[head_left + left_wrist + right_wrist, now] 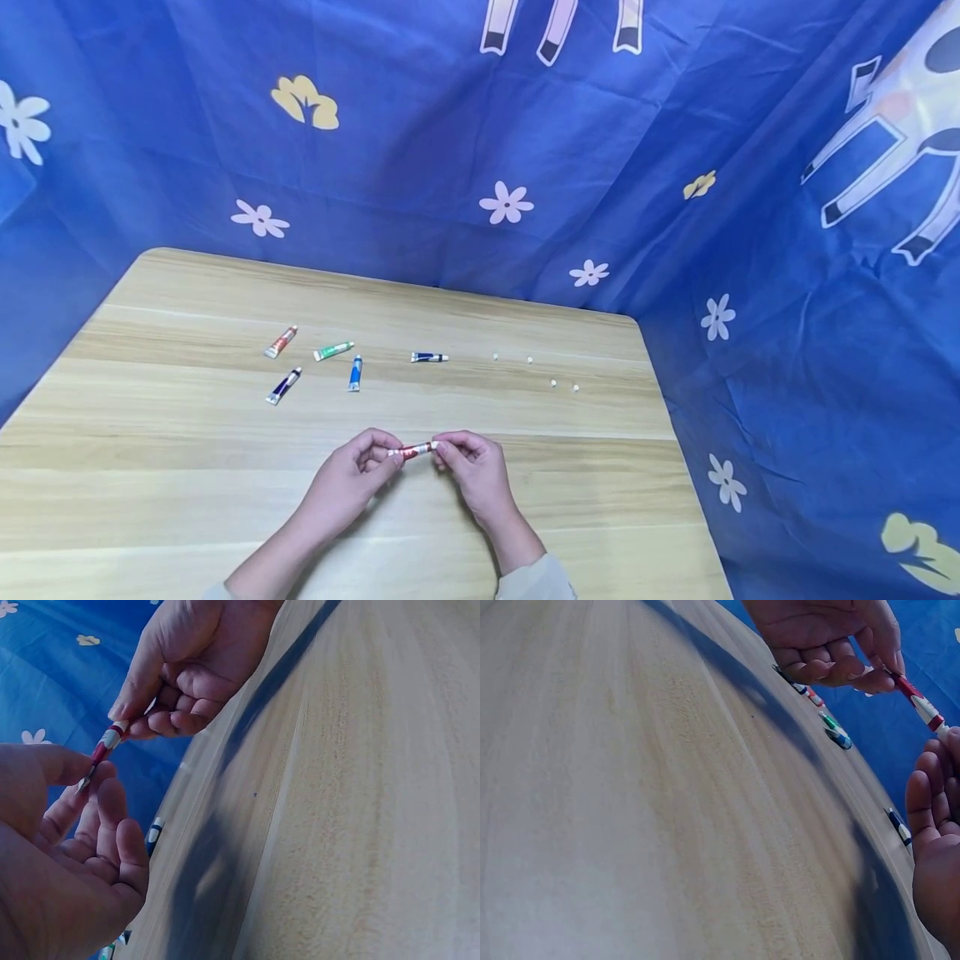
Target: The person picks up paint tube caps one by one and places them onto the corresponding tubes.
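A small red-and-white paint tube [415, 451] is held level above the near middle of the table. My left hand [351, 479] pinches its flat tail end between thumb and fingers. At the other end my right hand [482, 479] pinches the white cap [943, 730], mostly covered by the fingertips in the head view. The left wrist view shows the metal crimped tail [82, 784] between the left thumb and fingers. From the right wrist view, the red body [919, 699] spans the gap between both hands.
Beyond the hands lie an orange-red tube [281, 342], a green tube [333, 351], a blue tube [356, 373] and dark blue tubes [284, 386]. Several small white cap-like pieces [529, 360] sit farther right. A blue patterned cloth [420, 167] hangs around the wooden table [187, 500].
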{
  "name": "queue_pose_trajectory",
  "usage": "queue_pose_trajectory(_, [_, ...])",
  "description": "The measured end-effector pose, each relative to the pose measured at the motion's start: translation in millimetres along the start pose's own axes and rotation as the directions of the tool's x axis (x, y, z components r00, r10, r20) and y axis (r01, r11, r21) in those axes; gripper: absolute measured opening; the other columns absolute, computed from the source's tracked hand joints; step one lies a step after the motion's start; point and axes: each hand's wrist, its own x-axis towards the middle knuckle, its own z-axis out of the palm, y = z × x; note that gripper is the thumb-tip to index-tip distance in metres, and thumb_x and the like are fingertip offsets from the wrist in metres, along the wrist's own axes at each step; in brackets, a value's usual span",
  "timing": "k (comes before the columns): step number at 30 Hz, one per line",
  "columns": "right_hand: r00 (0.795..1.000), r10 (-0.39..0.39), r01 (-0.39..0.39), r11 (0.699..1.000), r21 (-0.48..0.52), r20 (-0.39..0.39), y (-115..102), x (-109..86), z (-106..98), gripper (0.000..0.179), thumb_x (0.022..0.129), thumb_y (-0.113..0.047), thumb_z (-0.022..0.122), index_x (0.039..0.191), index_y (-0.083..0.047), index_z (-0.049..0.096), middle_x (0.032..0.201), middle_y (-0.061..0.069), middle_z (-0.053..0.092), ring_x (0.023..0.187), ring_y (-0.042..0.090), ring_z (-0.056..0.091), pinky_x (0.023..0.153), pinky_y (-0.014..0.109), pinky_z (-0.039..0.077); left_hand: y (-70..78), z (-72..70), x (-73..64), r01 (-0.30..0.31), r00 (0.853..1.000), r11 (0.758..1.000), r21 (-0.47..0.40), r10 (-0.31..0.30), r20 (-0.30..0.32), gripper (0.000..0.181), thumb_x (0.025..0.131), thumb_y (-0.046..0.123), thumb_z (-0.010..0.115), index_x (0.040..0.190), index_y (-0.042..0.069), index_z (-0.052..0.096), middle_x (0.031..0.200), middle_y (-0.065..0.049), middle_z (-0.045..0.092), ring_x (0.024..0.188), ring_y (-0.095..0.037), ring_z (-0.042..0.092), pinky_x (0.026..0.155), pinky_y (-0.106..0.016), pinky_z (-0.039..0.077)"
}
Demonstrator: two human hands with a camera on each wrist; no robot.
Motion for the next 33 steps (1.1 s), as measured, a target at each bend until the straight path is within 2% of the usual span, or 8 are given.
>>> queue_pose_trajectory(2, [1.0,0.002,-0.002,1.0,0.002,-0.004,0.1,0.4,0.9,0.025,0.101,-0.006,0.074,0.112,0.016,0.072,0.1,0.037,0.073,0.079,0.005,0.071,0.077,0.02,0.063,-0.6,0.0,0.1,-0.007,1.0,1.0,-0.003,0.007,0.002,0.022,0.1,0.021,0.078,0.118,0.01,0.07,0.093,-0.006,0.072,0.066,-0.008,0.054,0.059,-0.026,0.045])
queue_pose_trajectory(7, [1.0,0.021,-0.021,1.0,-0.008,-0.018,0.9,1.8,3.0,0.027,0.103,-0.006,0.071,0.107,0.02,0.068,0.084,-0.003,0.075,0.075,0.003,0.067,0.074,0.017,0.06,-1.4,0.5,0.3,-0.032,0.999,0.999,-0.011,0.032,0.011,0.023,0.1,0.023,0.078,0.118,0.011,0.07,0.092,-0.007,0.071,0.066,-0.007,0.054,0.059,-0.026,0.046])
queue_pose_trajectory(10, [0.999,0.032,-0.033,0.999,-0.033,-0.027,0.7,1.8,4.5,0.028,0.104,-0.007,0.07,0.104,0.021,0.066,0.08,-0.011,0.07,0.073,0.001,0.063,0.073,0.015,0.058,-0.9,1.2,0.6,-0.034,0.999,0.999,-0.012,0.034,0.014,0.023,0.1,0.023,0.078,0.118,0.011,0.07,0.094,-0.008,0.071,0.067,-0.008,0.055,0.06,-0.026,0.046])
queue_pose_trajectory(13, [0.998,0.035,-0.038,0.997,-0.072,-0.043,0.0,1.1,6.1,0.03,0.105,-0.009,0.068,0.099,0.02,0.065,0.078,-0.005,0.067,0.071,0.001,0.06,0.07,0.015,0.054,-0.5,2.1,0.9,-0.034,0.999,0.999,-0.015,0.035,0.021,0.022,0.1,0.022,0.078,0.118,0.011,0.071,0.097,-0.009,0.073,0.069,-0.009,0.056,0.061,-0.026,0.047])
queue_pose_trajectory(20, [0.998,0.029,-0.04,0.983,-0.181,-0.063,2.3,-0.6,8.4,0.04,0.11,-0.017,0.062,0.085,0.015,0.064,0.077,0.031,0.061,0.066,0.003,0.054,0.067,0.015,0.048,-2.7,3.7,1.2,-0.038,0.998,0.999,-0.026,0.039,0.042,0.023,0.1,0.021,0.078,0.118,0.011,0.071,0.098,-0.008,0.073,0.07,-0.008,0.056,0.062,-0.025,0.047])
queue_pose_trajectory(24, [0.997,0.03,-0.044,0.972,-0.23,-0.066,3.5,-1.7,8.3,0.047,0.112,-0.021,0.06,0.079,0.012,0.062,0.07,0.023,0.059,0.064,0.002,0.051,0.068,0.017,0.046,-4.5,3.8,0.7,-0.032,0.998,0.999,-0.027,0.033,0.052,0.023,0.1,0.022,0.078,0.118,0.01,0.071,0.097,-0.008,0.072,0.07,-0.009,0.056,0.062,-0.025,0.048])
queue_pose_trajectory(28, [0.998,0.045,-0.054,0.976,-0.209,-0.047,4.9,-1.3,7.1,0.049,0.114,-0.023,0.055,0.082,0.014,0.061,0.072,0.013,0.063,0.066,0.003,0.055,0.07,0.018,0.049,-6.5,3.7,1.0,-0.024,0.998,0.999,-0.021,0.025,0.057,0.024,0.1,0.023,0.078,0.119,0.011,0.07,0.098,-0.008,0.071,0.068,-0.008,0.054,0.06,-0.025,0.047])
queue_pose_trajectory(33, [0.999,0.017,-0.011,0.986,-0.169,0.035,8.0,-0.3,2.5,0.051,0.117,-0.025,0.044,0.094,0.016,0.061,0.08,0.032,0.061,0.071,0.005,0.057,0.072,0.018,0.05,-7.8,3.5,1.4,-0.027,0.998,0.999,-0.029,0.028,0.055,0.024,0.1,0.022,0.078,0.12,0.011,0.07,0.099,-0.009,0.071,0.067,-0.008,0.054,0.059,-0.025,0.047])
